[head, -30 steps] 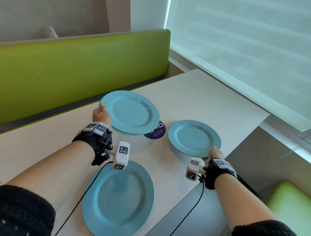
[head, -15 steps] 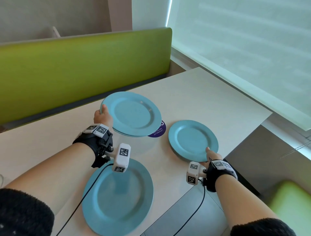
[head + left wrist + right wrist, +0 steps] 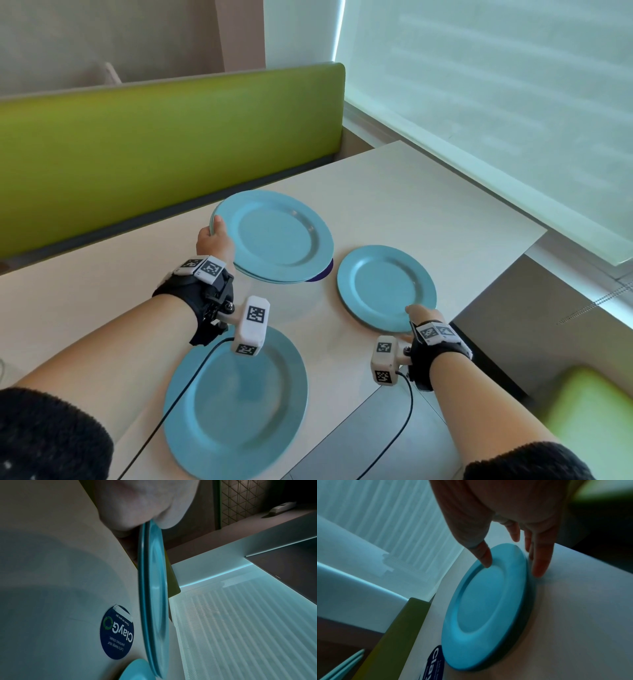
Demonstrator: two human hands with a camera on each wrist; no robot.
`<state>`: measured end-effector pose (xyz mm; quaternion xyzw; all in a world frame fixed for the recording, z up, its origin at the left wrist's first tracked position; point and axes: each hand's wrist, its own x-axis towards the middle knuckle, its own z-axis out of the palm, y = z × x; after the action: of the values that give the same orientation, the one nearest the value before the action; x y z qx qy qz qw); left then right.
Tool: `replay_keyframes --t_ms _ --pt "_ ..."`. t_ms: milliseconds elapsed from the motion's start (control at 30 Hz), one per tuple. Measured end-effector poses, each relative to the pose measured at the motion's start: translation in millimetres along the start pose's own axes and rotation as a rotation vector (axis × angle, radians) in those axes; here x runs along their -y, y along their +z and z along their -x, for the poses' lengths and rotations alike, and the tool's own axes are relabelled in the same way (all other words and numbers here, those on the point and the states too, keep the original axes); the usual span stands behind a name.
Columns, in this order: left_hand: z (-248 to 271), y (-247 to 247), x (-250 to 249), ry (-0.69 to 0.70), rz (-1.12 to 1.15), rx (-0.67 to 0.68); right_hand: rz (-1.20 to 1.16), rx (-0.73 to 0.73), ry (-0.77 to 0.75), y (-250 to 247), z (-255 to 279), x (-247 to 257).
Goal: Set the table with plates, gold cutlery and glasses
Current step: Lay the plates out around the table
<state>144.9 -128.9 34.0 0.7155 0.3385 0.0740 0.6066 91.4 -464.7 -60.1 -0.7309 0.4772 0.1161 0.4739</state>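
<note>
My left hand (image 3: 215,240) grips the left rim of a stack of blue plates (image 3: 274,236), held level a little above the table (image 3: 428,205). In the left wrist view the stack (image 3: 154,588) shows two rims edge-on, pinched by my left hand (image 3: 137,507). A smaller blue plate (image 3: 385,286) lies on the table at the right. My right hand (image 3: 419,313) is at its near rim. In the right wrist view, my right hand (image 3: 511,563) has its thumb touching that plate (image 3: 488,601) and straight fingers on the table beside it. A third blue plate (image 3: 236,407) lies near me.
A round dark blue sticker (image 3: 116,632) is on the table under the held stack. A green bench back (image 3: 154,147) runs along the far side. A green seat (image 3: 589,411) is at the lower right, past the table's right edge. A window blind (image 3: 496,102) fills the right.
The small plate has come down flat onto the table and my right hand's fingers have straightened off it. The left stack has drifted right, covering most of the sticker.
</note>
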Motion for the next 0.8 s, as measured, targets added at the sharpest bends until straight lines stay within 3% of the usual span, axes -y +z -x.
replay_keyframes --t_ms 133,200,300,467,633,800 --pt "4 0 -1 0.001 -0.002 0.014 0.029 -0.162 -0.038 0 21 24" --pt "6 -1 -3 -0.009 0.012 0.037 0.049 -0.193 -0.174 7 28 41" --pt "9 -3 -5 -0.008 -0.079 0.113 -0.023 -0.043 -0.359 30 37 63" --pt "11 -12 -1 -0.023 -0.140 0.201 -0.068 0.234 -0.468 71 72 85" --pt "0 -22 12 -0.075 -0.088 0.202 0.013 0.138 -0.554 94 93 86" --pt "-12 -41 20 -0.152 0.038 0.136 0.054 0.150 -0.548 109 101 84"
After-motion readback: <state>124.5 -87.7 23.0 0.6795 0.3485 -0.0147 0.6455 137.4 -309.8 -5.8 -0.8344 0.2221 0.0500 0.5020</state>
